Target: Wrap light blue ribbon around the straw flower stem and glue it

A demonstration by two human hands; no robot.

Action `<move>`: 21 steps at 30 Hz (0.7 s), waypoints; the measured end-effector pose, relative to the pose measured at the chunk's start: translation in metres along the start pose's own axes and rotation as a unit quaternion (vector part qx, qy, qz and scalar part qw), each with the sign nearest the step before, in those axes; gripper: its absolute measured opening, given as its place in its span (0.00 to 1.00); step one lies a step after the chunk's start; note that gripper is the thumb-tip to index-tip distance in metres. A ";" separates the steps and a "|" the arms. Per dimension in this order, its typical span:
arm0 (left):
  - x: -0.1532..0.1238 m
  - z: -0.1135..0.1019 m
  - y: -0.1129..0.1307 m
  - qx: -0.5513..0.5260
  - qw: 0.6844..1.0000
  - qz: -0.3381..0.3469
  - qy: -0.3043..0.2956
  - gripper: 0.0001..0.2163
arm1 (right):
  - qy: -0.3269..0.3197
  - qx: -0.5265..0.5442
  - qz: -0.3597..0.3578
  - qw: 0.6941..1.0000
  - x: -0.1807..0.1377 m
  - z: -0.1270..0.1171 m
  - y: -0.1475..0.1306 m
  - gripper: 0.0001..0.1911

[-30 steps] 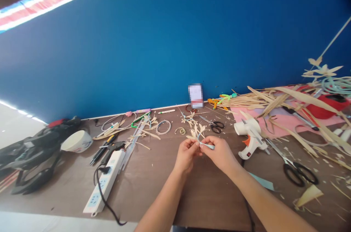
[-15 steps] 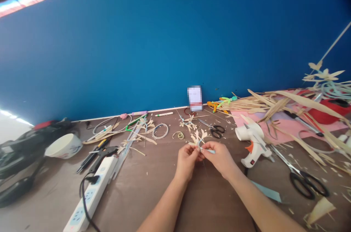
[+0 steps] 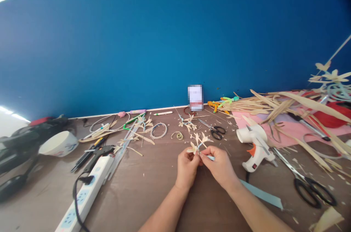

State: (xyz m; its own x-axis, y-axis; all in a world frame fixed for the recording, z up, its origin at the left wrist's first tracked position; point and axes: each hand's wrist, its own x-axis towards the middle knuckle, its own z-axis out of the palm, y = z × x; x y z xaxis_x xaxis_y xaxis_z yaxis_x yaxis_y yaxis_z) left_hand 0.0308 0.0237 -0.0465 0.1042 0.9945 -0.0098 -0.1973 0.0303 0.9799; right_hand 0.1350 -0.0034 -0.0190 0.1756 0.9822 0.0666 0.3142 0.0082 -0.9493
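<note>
In the middle of the head view, a small sprig of cream husk flowers [image 3: 203, 139] with a pale blue stem stands up from my fingertips. My left hand [image 3: 187, 168] is closed, pinching this sprig low on its stem. My right hand [image 3: 219, 162] is closed too, its thumb and forefinger meeting at the stem on a light blue strip [image 3: 211, 158] that sticks out beside the forefinger. My fingers hide the lower stem. Beyond them lie another flower sprig [image 3: 188, 123] and small black-handled scissors [image 3: 216, 130].
A white glue gun [image 3: 256, 144] and large scissors [image 3: 307, 181] lie right, near a loose blue strip [image 3: 264, 195]. Husk strips [image 3: 274, 109] cover a pink sheet [image 3: 296, 135]. Left are a power strip [image 3: 87, 191], a dark glue gun [image 3: 98, 157] and a white bowl [image 3: 59, 144].
The sprig has turned in my fingers, its flowers now spread differently. Both hands remain closed together at the stem. More of the loose blue strip shows beside my right forearm.
</note>
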 end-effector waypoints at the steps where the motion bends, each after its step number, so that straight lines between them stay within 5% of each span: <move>1: 0.000 0.000 0.001 0.000 1.000 -0.003 0.001 0.05 | 0.000 -0.004 -0.001 1.000 -0.001 0.000 0.000 0.08; 21: -0.001 -0.002 0.003 -0.047 0.997 -0.060 -0.030 0.06 | 0.024 -0.045 -0.042 0.998 -0.007 0.003 0.006 0.07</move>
State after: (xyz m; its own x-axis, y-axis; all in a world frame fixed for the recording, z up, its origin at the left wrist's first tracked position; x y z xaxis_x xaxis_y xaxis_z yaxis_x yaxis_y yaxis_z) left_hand 0.0279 0.0230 -0.0438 0.1893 0.9755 -0.1118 -0.2694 0.1611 0.9495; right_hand 0.1324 -0.0094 -0.0260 0.1886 0.9687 0.1613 0.4115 0.0712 -0.9086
